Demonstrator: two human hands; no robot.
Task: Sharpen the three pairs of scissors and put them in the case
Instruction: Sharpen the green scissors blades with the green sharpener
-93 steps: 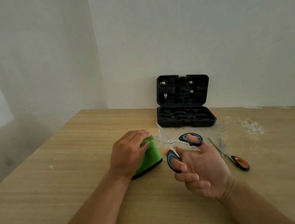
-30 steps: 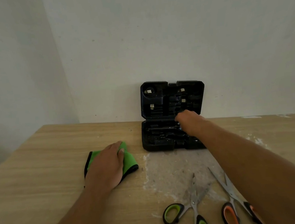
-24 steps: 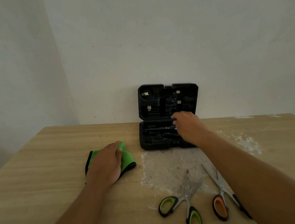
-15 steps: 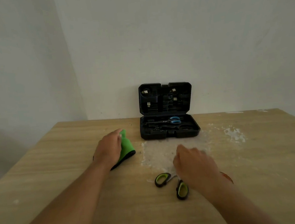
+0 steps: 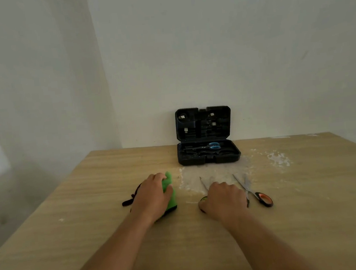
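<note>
1. Right hand [image 5: 223,197], frame centre: fingers curled down over the green-handled scissors [image 5: 202,201]; only a handle edge and one blade tip show.
2. Orange-handled scissors [image 5: 253,190] lie just right of that hand.
3. Blue-handled scissors [image 5: 211,146] lie inside the open black case [image 5: 208,159], above centre.
4. Left hand [image 5: 153,196] grasps the green sharpener [image 5: 170,191].

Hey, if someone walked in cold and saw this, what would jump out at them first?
Probably the open black case against the wall, with blue-handled scissors lying in its tray. Nearer, the left hand holds a bright green sharpener on the wooden table. The right hand covers green-handled scissors, and orange-handled scissors lie just right of it.
</note>
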